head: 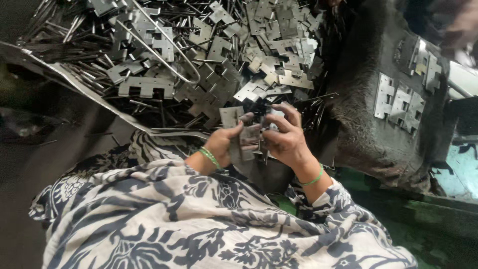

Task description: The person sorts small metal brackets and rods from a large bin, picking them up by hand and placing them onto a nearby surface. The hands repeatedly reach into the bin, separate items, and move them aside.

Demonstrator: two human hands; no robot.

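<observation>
- Left hand and right hand are both closing on a thin metal hinge plate, holding it above the lap, near the pile's front edge.
- The plate is looking stiff, light, probably sharp-edged; gripping its flat faces seems safest.

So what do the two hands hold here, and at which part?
Both hold grey metal hinge plates: the left hand at their left edge, the right hand at their right side, fingers curled over the top. Exact grip points are hidden.

dull grey metal hinge plates, patterned cloth
</observation>
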